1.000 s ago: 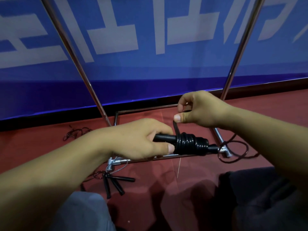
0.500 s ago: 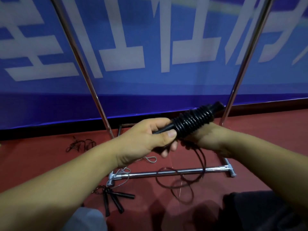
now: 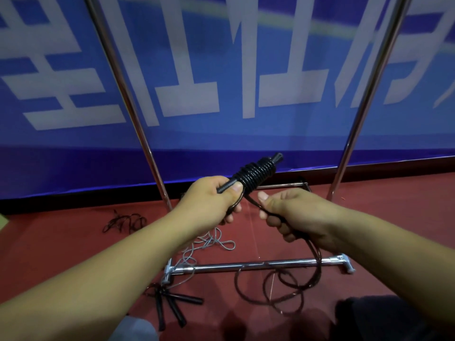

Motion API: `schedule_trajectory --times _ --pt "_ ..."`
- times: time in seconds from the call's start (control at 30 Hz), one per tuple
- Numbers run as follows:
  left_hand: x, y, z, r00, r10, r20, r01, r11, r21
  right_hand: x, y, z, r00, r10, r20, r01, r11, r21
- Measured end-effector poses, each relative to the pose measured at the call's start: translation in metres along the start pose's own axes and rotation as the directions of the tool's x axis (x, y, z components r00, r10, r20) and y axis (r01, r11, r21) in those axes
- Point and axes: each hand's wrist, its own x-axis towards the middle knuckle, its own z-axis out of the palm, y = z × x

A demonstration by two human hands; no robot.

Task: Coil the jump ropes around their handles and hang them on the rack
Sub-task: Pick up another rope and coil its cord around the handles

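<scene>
L hand [image 3: 209, 203] round glossy coiled rope [image 3: 256, 174]

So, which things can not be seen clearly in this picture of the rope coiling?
- Top of the rack, head view: both poles run off the upper edge, so no hanging bar shows.
- Handles: wrapped cord and the left hand cover them; their number is unclear.
- Loose cord: hidden inside the right hand.
- Dark tangle by the wall: too small to identify.
</scene>
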Motion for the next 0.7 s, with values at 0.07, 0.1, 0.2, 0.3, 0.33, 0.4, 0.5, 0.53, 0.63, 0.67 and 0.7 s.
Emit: schedule_trajectory --times 0.07,0.1,0.2,0.3,0.33,0.4,0.5,0.53,0.63,0.67,0.7 --pt "0.003 -0.001 0.002 0.999 0.018 -0.032 -0.015 0.998 0.065 -0.002 -0.001 0.005 0.999 -0.034 0.015 0.034 0.999 -0.006" --pt "0.004 -0.001 0.003 0.998 0.037 -0.046 -0.031 0.993 0.117 -0.002 -0.001 0.006 0.999 -0.050 0.020 0.050 0.999 -0.014" --pt "0.006 -0.001 0.004 0.994 0.081 -0.079 -0.062 0.974 0.220 -0.004 -0.002 0.005 0.996 -0.090 0.028 0.091 0.995 -0.026" --pt "0.007 0.001 0.002 0.989 0.113 -0.090 -0.085 0.959 0.270 -0.010 -0.007 0.009 0.992 -0.127 0.005 0.128 0.989 -0.074" --pt "0.007 0.003 0.000 0.988 0.123 -0.095 -0.094 0.959 0.268 -0.013 -0.012 0.011 0.989 -0.149 -0.017 0.146 0.982 -0.120" --pt "0.008 0.009 -0.003 0.980 0.146 -0.132 -0.110 0.962 0.248 -0.020 -0.030 0.010 0.982 -0.182 -0.054 0.163 0.954 -0.252" --pt "0.007 0.016 -0.007 0.972 0.165 -0.165 -0.127 0.967 0.220 -0.030 -0.051 0.006 0.980 -0.173 -0.104 0.126 0.927 -0.354" --pt "0.006 0.016 -0.007 0.972 0.171 -0.163 -0.134 0.967 0.217 -0.032 -0.053 0.005 0.977 -0.173 -0.124 0.118 0.926 -0.359" --pt "0.005 0.012 -0.005 0.974 0.175 -0.141 -0.140 0.964 0.227 -0.032 -0.048 0.005 0.974 -0.176 -0.141 0.118 0.930 -0.349" --pt "0.005 0.010 -0.005 0.976 0.171 -0.135 -0.136 0.962 0.235 -0.029 -0.045 0.003 0.973 -0.184 -0.139 0.118 0.916 -0.382" --pt "0.006 0.008 -0.005 0.977 0.166 -0.133 -0.130 0.961 0.243 -0.027 -0.042 0.000 0.970 -0.201 -0.140 0.120 0.888 -0.445"
